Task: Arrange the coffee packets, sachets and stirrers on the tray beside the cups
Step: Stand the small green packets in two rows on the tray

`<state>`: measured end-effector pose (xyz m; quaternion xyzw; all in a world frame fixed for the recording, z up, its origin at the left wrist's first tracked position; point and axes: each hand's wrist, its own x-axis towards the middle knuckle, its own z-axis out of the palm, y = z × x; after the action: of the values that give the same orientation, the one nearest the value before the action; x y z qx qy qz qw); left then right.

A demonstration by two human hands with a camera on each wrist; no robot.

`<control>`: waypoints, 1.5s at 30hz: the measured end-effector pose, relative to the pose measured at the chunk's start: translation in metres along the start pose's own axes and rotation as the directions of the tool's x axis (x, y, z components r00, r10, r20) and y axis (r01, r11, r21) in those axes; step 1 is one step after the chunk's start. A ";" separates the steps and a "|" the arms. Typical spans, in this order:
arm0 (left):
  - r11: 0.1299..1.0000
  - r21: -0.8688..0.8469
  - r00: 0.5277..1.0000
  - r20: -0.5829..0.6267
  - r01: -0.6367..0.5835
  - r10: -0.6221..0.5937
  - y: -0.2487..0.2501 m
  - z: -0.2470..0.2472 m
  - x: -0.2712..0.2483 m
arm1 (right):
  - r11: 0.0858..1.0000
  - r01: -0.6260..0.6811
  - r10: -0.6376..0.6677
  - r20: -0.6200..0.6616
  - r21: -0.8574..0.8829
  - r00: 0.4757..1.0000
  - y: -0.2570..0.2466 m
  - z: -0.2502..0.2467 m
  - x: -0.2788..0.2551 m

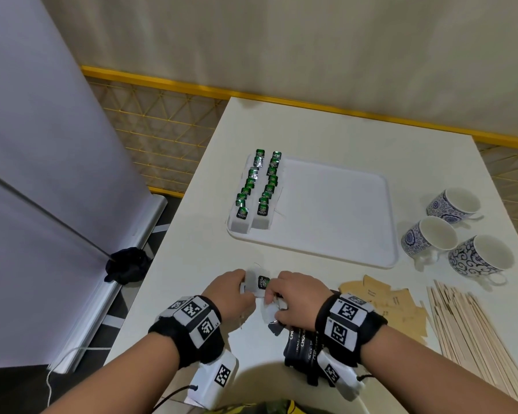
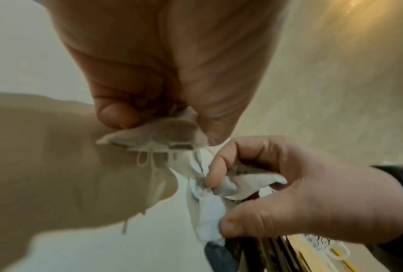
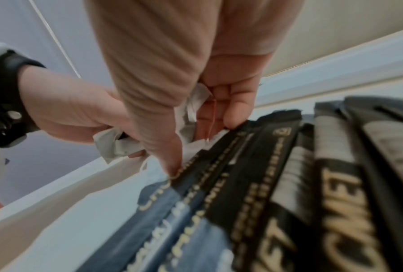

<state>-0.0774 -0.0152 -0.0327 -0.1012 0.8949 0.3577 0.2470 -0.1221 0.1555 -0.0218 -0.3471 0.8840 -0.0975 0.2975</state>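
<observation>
My left hand [image 1: 242, 286] pinches a small stack of white tea bags [image 1: 256, 286] with a green tag, just above the table's front. Close beside it, my right hand [image 1: 277, 298] grips more white tea bags [image 1: 267, 312] with loose strings. In the left wrist view the left fingers [image 2: 116, 114] hold a tea bag [image 2: 158, 134], and the right hand [image 2: 288, 193] clutches a crumpled bunch [image 2: 205, 208]. The white tray [image 1: 335, 210] carries two rows of green-tagged tea bags [image 1: 259, 186] along its left side. Black coffee packets [image 3: 288, 174] lie under my right wrist.
Three blue-patterned cups [image 1: 452, 231] stand right of the tray. Brown sachets [image 1: 383, 297] and a spread of wooden stirrers [image 1: 473, 333] lie at the front right. A yellow mesh fence [image 1: 168, 130] and a grey panel [image 1: 42, 174] border the table's left.
</observation>
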 end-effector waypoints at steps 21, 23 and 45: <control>0.816 -0.566 0.993 0.059 0.120 -0.106 0.001 -0.008 0.014 | 0.618 0.024 0.139 -0.139 0.786 0.980 0.000 -0.023 0.011; 0.745 -0.648 0.987 0.131 0.157 -0.094 0.003 -0.009 0.014 | 0.555 0.047 0.167 -0.166 0.830 0.972 -0.004 -0.024 0.014; 0.528 -0.833 0.974 0.053 0.164 -0.220 0.008 -0.021 0.017 | 0.655 0.002 0.204 -0.180 0.755 0.962 -0.003 -0.030 0.019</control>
<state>-0.1030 -0.0240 -0.0237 -0.3141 0.6087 0.7057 0.1810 -0.1499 0.1397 -0.0052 -0.1286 0.8133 -0.4784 0.3052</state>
